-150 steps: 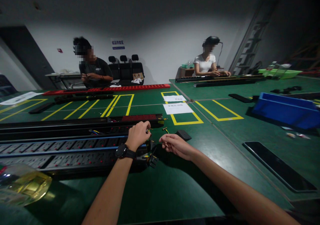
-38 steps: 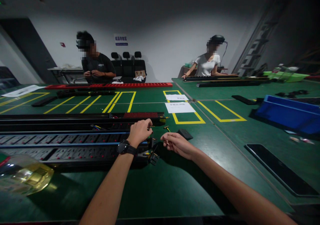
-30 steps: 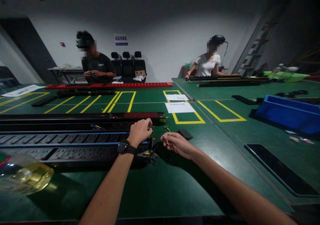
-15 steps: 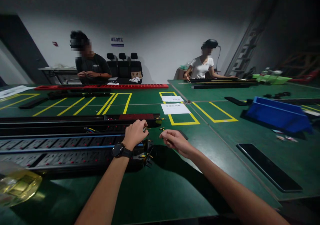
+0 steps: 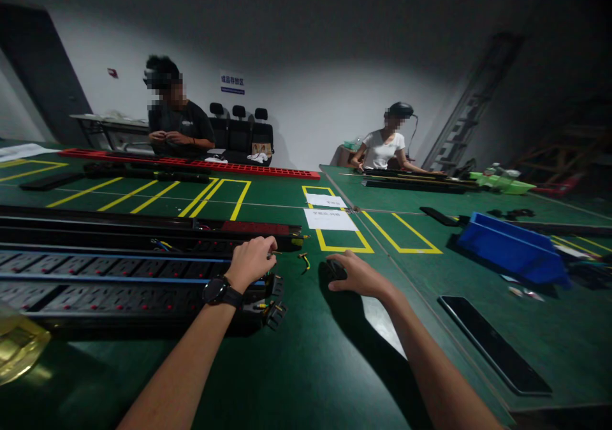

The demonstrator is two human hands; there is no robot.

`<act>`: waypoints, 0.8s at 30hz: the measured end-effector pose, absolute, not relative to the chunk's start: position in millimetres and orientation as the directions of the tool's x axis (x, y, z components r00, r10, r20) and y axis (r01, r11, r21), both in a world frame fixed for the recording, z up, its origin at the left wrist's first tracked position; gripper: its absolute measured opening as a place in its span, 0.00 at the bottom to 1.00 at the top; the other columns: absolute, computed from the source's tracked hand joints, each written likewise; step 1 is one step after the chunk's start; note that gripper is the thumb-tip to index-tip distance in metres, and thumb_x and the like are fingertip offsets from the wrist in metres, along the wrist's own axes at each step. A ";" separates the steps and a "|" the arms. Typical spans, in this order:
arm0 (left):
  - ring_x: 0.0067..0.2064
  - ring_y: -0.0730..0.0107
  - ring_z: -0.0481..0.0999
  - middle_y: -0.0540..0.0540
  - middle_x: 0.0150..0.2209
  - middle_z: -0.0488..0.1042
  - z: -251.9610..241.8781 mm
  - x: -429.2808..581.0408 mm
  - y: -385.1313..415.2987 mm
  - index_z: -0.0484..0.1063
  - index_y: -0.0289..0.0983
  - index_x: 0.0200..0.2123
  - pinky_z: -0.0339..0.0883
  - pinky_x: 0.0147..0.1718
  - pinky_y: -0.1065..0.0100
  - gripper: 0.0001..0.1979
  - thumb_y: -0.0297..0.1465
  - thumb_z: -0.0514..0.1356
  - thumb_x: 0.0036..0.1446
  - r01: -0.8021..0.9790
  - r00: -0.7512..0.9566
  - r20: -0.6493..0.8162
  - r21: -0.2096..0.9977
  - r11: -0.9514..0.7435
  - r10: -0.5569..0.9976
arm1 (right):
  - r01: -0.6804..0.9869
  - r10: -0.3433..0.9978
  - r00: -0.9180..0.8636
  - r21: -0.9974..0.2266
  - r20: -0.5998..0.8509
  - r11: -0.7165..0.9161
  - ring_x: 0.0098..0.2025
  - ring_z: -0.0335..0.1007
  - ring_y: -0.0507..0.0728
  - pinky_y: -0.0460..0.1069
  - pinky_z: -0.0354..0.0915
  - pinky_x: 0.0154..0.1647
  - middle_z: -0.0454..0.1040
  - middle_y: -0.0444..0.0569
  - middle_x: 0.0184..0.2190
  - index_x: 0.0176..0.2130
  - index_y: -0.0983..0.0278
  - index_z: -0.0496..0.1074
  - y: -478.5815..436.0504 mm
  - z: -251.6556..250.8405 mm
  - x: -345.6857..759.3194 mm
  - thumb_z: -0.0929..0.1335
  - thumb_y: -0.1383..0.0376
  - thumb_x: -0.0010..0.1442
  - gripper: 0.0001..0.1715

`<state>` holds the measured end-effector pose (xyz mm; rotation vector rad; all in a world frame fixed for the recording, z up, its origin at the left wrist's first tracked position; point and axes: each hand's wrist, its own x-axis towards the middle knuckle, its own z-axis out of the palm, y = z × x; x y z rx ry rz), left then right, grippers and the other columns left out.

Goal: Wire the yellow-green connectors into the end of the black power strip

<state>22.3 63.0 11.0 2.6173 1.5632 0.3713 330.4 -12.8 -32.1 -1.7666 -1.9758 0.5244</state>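
My left hand [image 5: 254, 261], with a watch on the wrist, is closed at the right end of a black power strip [image 5: 119, 267] with rows of sockets. A small brass-coloured bit shows by its fingertips; the rest of what it holds is hidden. My right hand [image 5: 358, 274] has its thumb and fingers around a small black part [image 5: 335, 269] on the green table. Between the hands lies a short yellow-green wire [image 5: 305, 262]. Black end pieces [image 5: 276, 315] with wires hang at the near strip's end.
A blue bin [image 5: 514, 248] and a dark phone-like slab [image 5: 495, 344] are on the right. White papers [image 5: 329, 219] lie ahead within yellow tape lines. A yellow transparent container [image 5: 19, 344] is at the left edge. Two people work across the table, near a red rail [image 5: 191, 162].
My right hand has left the spot by the wire, moved slightly right and down, and taken hold of the black part. My left hand stays at the strip's end. The view has shifted slightly.
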 end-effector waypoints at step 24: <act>0.46 0.54 0.82 0.45 0.46 0.81 9.2 22.1 62.4 0.75 0.44 0.44 0.70 0.41 0.61 0.09 0.32 0.58 0.61 0.853 0.455 0.181 0.191 -0.485 0.872 | -0.437 0.980 0.034 -0.884 -0.198 -0.163 0.23 0.65 0.51 0.46 0.66 0.23 0.72 0.46 0.25 0.32 0.61 0.72 1.4 -23.7 304.7 0.73 0.57 0.54 0.11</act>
